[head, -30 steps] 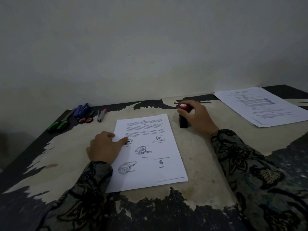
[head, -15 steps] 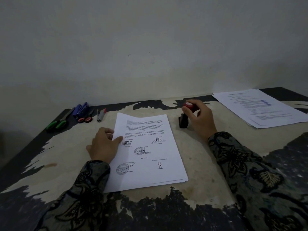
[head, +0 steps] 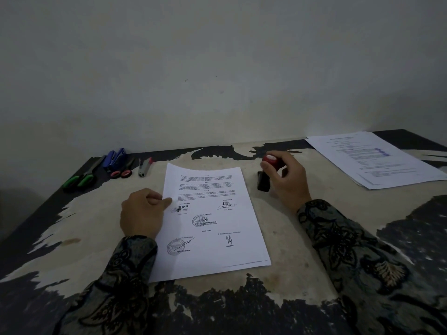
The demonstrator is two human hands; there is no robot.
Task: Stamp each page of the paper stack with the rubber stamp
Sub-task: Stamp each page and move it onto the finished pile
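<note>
Head view: the right hand (head: pixel 289 176) gripped the rubber stamp (head: pixel 270 161) just right of the paper stack (head: pixel 212 221), whose long axis ran away from the person; the left hand (head: pixel 142 212), fingers seemingly curled, pressed its left edge.

— What is showing on the table (head: pixel 285 257)?
— Two paper stacks are lying there: one central (head: pixel 210 223), one far right (head: pixel 377 160).
— Tools?
— Two scissors are lying at left, green-handled (head: pixel 81 178) and pink-handled (head: pixel 122 172); one blue stapler (head: pixel 115 158), one rubber stamp (head: pixel 271 160), one black ink pad (head: pixel 263 181).
</note>
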